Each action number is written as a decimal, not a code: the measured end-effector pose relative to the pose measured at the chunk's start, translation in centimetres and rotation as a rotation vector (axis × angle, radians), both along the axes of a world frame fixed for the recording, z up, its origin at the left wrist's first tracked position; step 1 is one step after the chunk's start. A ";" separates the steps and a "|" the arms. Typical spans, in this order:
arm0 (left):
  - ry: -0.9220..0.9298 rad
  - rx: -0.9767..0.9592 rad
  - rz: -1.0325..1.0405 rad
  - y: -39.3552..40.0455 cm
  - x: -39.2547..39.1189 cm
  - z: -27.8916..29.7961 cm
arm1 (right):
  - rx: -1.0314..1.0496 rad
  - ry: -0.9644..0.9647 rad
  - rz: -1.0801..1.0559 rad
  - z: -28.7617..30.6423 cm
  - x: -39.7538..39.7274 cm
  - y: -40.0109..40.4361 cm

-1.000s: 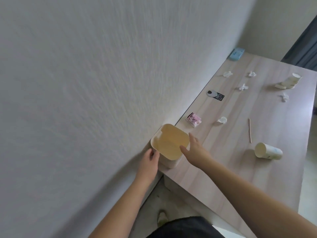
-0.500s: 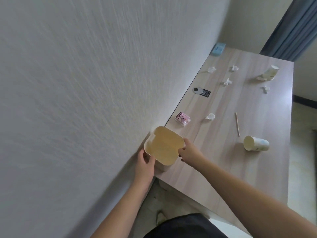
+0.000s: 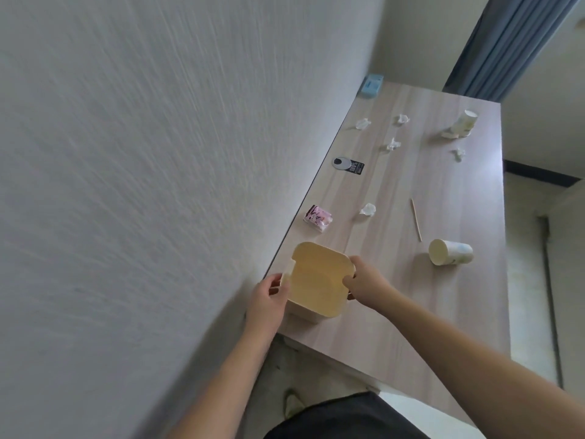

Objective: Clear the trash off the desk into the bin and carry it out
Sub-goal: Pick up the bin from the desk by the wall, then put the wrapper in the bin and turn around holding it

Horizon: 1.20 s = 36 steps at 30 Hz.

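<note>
- Bin [image 3: 316,280]: a small, cream, square-mouthed container with rounded corners, open and empty inside, a notch in its rim at 9 o'clock. It stands on the desk [image 3: 443,312] at the near corner beside the wall [image 3: 158,153].
- Left hand [image 3: 267,301]: fingers clamped on the bin's 9 o'clock side at the notch.
- Right hand [image 3: 364,285]: fingers closed over the bin's 3 o'clock rim.
- Trash, all apart from the bin: a pink wrapper [image 3: 317,218] at 12 o'clock of it; a crumpled tissue [image 3: 367,210] and a wooden stick [image 3: 416,219] toward 1 o'clock; a paper cup on its side [image 3: 450,252] at 3 o'clock; further tissues and an upright cup [image 3: 465,122] at the far end.
- Risk 1: the bin sits close to the desk's near edge; a pull toward 6 o'clock could likely tip it off.
- Risk 2: the lying cup may roll if nudged, probably toward the desk's right edge.
- Risk 3: the black tag [image 3: 348,165] and blue pack [image 3: 372,85] may not be trash; sweeping could take them too.
</note>
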<state>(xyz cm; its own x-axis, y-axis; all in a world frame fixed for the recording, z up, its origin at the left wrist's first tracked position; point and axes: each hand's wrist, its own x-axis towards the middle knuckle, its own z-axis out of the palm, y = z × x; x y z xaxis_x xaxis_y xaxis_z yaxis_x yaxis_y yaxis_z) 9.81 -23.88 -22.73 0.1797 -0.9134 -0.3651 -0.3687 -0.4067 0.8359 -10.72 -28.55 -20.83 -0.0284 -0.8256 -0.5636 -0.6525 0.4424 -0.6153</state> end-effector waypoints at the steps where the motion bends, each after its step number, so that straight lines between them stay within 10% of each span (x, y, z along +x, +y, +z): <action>1: -0.006 0.019 -0.056 -0.5 0.2 0.1 | -0.001 0.019 0.014 0.2 -0.2 0.1; 10: -0.027 0.192 -0.256 -2.7 0.8 -0.2 | -0.006 0.124 0.156 0.1 -1.2 -0.2; 25: 0.417 0.258 0.154 -1.9 -0.1 2.3 | -0.160 -0.149 0.190 0.5 -4.4 -0.9; 36: 0.556 0.232 0.333 0.6 -2.5 3.6 | -0.270 -0.005 0.387 -0.1 -8.3 -4.1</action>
<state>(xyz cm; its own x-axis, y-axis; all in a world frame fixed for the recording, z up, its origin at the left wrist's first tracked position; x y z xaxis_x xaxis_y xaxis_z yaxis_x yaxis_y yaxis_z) 7.29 -23.31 -19.10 0.1664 -0.7290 -0.6639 0.2651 -0.6154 0.7423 -19.01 -32.67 -20.96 0.3124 -0.8922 -0.3261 -0.7344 -0.0090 -0.6787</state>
